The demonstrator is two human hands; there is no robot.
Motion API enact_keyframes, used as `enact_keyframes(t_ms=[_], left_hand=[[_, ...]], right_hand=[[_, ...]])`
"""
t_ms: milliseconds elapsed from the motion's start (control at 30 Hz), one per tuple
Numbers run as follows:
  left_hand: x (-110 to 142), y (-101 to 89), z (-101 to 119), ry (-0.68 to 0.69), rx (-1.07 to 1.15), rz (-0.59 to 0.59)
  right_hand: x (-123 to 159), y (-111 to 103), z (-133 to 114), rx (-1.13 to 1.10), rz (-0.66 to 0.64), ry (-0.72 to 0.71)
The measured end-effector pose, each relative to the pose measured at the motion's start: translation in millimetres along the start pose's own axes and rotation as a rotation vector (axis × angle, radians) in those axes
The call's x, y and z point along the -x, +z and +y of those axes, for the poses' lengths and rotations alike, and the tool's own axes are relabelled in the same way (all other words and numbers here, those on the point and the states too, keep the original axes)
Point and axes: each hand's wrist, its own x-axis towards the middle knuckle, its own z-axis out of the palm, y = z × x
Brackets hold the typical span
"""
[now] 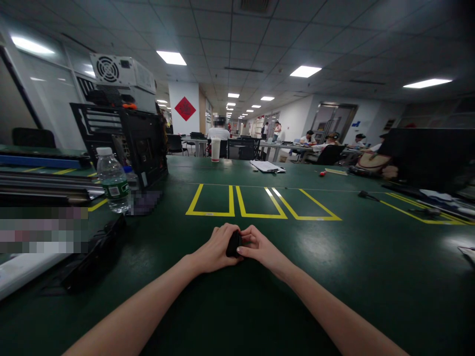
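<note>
A small black rounded object (233,244) is held low over the green table (178,306), in the middle of the head view; I cannot make out its kind. My left hand (217,248) is wrapped round it from the left, fingers over the top and thumb beneath. From the right, my right hand (259,247) pinches at its edge with thumb and fingertips. Part of the object is hidden behind the fingers. Just beyond my hands, yellow tape outlines (210,214) mark several sections of the table top.
To the left stand a water bottle (113,180), an open computer case (144,143) and a black strap-like item (96,252). Farther back are a white cup (215,150) and a clipboard with papers (267,166). A black monitor-like panel (434,158) stands right. People sit at distant tables.
</note>
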Motion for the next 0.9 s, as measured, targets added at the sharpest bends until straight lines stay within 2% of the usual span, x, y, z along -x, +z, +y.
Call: enact_keyframes(t_ms=[167, 333, 633, 900], left_hand=[[0.0, -0.3, 0.6, -0.018, 0.007, -0.007], [-0.3, 0.1, 0.4, -0.006, 0.002, 0.002], [0.5, -1.0, 0.8, -0.034, 0.001, -0.017], [0.2, -0.8, 1.1, -0.028, 0.017, -0.004]], right_hand=[[1.0, 3.9, -0.9, -0.05, 0.022, 0.007], [-6.7, 4.3, 8.7, -0.064, 0.075, 0.053], [-1.3, -0.9, 1.7, 0.005, -0.029, -0.032], [-3.0, 4.8, 3.7, 0.018, 0.061, 0.006]])
